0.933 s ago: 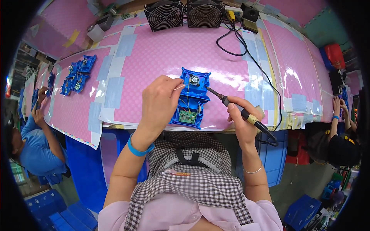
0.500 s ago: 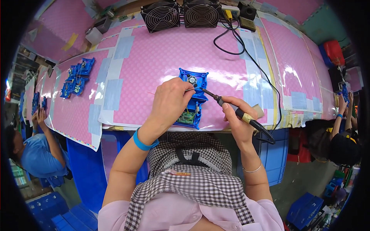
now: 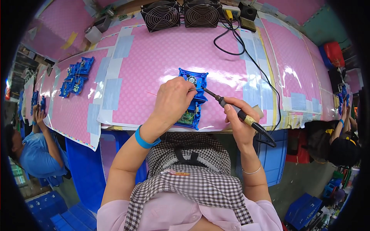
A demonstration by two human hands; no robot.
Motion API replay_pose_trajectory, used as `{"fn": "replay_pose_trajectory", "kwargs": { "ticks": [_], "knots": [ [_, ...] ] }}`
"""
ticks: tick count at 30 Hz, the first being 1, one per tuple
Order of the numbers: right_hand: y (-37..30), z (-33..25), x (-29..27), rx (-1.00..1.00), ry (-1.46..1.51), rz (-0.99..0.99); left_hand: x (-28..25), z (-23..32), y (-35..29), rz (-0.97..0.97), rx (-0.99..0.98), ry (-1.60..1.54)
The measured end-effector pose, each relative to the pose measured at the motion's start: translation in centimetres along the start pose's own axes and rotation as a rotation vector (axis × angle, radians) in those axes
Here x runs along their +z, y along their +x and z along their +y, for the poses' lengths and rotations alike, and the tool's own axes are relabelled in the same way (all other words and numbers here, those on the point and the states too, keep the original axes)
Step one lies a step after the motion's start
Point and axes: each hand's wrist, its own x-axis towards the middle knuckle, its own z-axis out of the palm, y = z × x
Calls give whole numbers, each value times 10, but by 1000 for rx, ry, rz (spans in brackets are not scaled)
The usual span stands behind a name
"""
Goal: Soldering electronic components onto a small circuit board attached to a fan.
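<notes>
A blue plastic casing in two joined halves lies on the bench in front of me. Its far half (image 3: 201, 74) holds a round speaker (image 3: 192, 80); a green circuit board (image 3: 188, 117) sits in the near half. My left hand (image 3: 171, 101) is over the casing's left side, thumb and fingertips pinched on a thin wire (image 3: 151, 93). Its reddish end sticks out to the left, and a pale strand reaches right from the fingertips. My right hand (image 3: 243, 120) grips a soldering iron (image 3: 228, 104), its tip at the casing's right edge, close to the strand.
Two black fans (image 3: 162, 17) stand at the back, beside a soldering stand (image 3: 247, 17). A black cord (image 3: 266, 75) curves down the bench's right. More blue casings (image 3: 77, 77) lie to the left. Blue bins (image 3: 83, 165) stand below the bench; people work at both sides.
The soldering iron's tip has shifted slightly to the right. My left hand has moved a little rightward, still pinching the wire. The casing stays about where it was.
</notes>
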Motion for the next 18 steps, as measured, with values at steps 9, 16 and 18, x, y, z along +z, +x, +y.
{"fn": "replay_pose_trajectory", "kwargs": {
  "ticks": [9, 16, 18],
  "knots": [
    [1, 2, 3, 3, -34, -15, 0, 2, 0, -16, -26, 7],
    [-2, -3, 0, -8, -36, -18, -1, 3, 0, -19, -25, 5],
    [-2, -10, -1, 87, 39, 8, -1, 2, -1, -19, -20, 4]
  ]
}}
